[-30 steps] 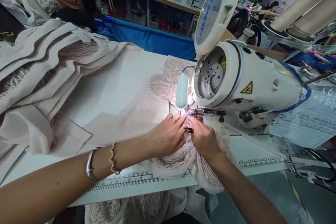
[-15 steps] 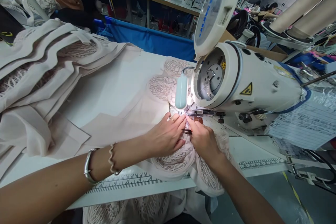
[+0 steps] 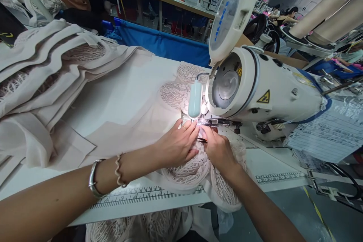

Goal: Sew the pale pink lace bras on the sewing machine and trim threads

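Observation:
Pale pink lace fabric (image 3: 187, 174) lies under the needle area of a white sewing machine (image 3: 272, 87). My left hand (image 3: 178, 143) rests on the fabric, its fingertips pressed on it just below a pale green lamp (image 3: 195, 99). Close against it on the right, my right hand (image 3: 219, 149) pinches the fabric edge near the needle. Small dark tweezers or snips (image 3: 202, 140) stick out from the right hand's fingers toward the left. The presser foot is mostly hidden behind the lamp and fingertips.
A stack of layered lace pieces (image 3: 51, 72) covers the table's left side. A ruler strip (image 3: 136, 197) runs along the front edge. Behind hangs a blue cloth (image 3: 164, 43). Handwritten paper (image 3: 326, 132) hangs at the right, and a person (image 3: 287, 17) sits far back.
The machine's round inner part, seen sharply before, is now blurred as if spinning. Both hands have stayed near the needle, with hardly any shift. The view has moved slightly.

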The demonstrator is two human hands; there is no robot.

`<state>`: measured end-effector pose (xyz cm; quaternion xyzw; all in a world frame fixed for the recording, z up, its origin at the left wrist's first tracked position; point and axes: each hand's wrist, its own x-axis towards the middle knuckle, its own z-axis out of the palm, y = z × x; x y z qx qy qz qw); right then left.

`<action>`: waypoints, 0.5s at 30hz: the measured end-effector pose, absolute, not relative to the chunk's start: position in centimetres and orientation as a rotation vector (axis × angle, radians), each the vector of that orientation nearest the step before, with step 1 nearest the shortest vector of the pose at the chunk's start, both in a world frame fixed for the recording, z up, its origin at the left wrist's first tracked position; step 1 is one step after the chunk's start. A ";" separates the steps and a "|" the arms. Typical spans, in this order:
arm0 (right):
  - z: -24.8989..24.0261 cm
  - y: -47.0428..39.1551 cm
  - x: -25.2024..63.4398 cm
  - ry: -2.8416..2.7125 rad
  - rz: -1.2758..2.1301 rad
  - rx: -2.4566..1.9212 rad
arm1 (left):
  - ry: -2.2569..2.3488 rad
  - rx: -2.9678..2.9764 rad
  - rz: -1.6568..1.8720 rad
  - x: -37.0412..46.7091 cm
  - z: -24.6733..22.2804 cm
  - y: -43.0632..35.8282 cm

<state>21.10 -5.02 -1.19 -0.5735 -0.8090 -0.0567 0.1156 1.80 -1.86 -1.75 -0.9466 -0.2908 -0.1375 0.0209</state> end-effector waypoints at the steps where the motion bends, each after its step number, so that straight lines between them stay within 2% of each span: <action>1: -1.0 -4.9 21.1 -2.348 -0.133 -1.754 | -0.888 -2.922 -0.434 1.8 -1.7 -1.8; 5: -0.2 -4.7 21.6 -2.248 0.034 -1.940 | -0.635 -2.897 -0.352 1.9 -1.4 -2.3; 11: 0.3 -5.4 22.9 -2.294 0.116 -1.551 | -0.602 -3.028 -0.346 1.7 -1.6 -3.2; 15: -0.1 -5.3 22.6 -2.325 0.074 -1.541 | -0.610 -3.135 -0.508 1.0 -1.5 -1.7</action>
